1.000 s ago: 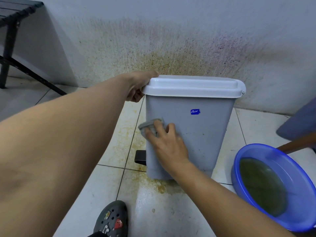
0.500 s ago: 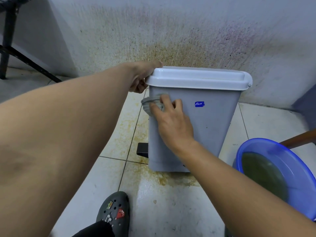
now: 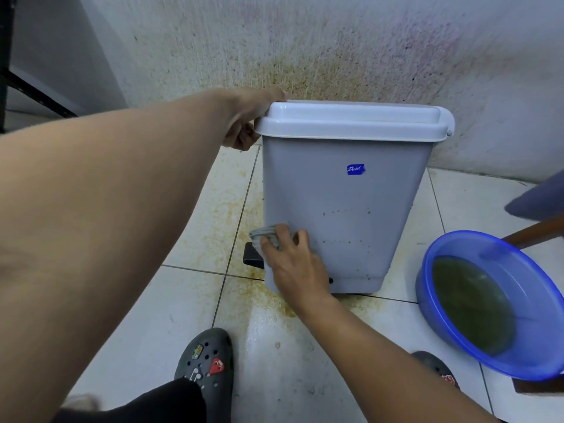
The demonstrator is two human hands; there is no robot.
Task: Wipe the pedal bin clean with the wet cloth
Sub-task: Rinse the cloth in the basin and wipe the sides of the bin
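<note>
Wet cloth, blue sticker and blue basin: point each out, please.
wet cloth (image 3: 263,233), head view, bunched grey fold at its left end.
blue sticker (image 3: 356,169), head view, middle of the label.
blue basin (image 3: 525,279), head view, bare inner wall.

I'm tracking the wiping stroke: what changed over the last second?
The right hand, pressing the wet cloth to the pedal bin front, slid up towards the lid, then down the left edge to near the pedal. The left hand kept gripping the lid's left end; the bin and the blue basin stayed put.
</note>
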